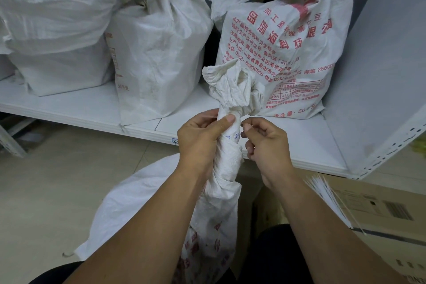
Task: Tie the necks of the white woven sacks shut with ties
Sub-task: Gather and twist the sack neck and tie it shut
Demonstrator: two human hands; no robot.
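1. Gripping the twisted neck (230, 150) of the white woven sack (138, 196) at frame centre, the left hand (200, 138) curls round it, thumb on top.
2. The right hand (267, 145) sits just right, pinching the thin tie (209, 115).
3. The neck stands upright between both hands, and the tie crosses it level at the fingertips, so the tightening pull likely runs sideways.
4. Spare ties (327, 200) lie at lower right.

a storeroom or warehouse corner. filled white woven sacks (159, 53) sit on a low white metal shelving unit (253, 131) above a tiled floor (57, 180). a cardboard carton (380, 210) stands nearby.
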